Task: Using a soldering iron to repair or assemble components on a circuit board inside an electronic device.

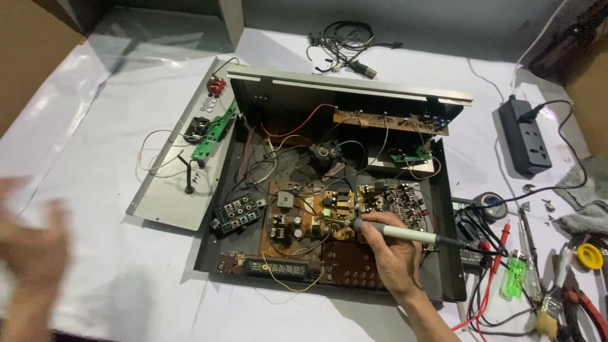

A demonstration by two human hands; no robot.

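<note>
White-covered table (126,278) with opened chassis (329,190); right hand (392,253) fingers around soldering iron (399,233), blurred left hand (31,253) open, empty.

My left hand (28,253) is motion-blurred at the left edge; can't tell finger positions or whether it holds anything, and the bottom edge cuts off the wrist. My right hand (391,256) hides part of the dark brown board (345,263) under it, and my forearm runs out of view at the bottom. Where the soldering iron (405,234) tip meets the orange circuit board (316,218) is too small to make out. Component markings are unreadable. The brush (548,313) and red pliers (586,310) are cropped bottom right. The multimeter (472,237) is mostly buried under its leads, and the grey cloth (592,196) is cut by the right edge.
</note>
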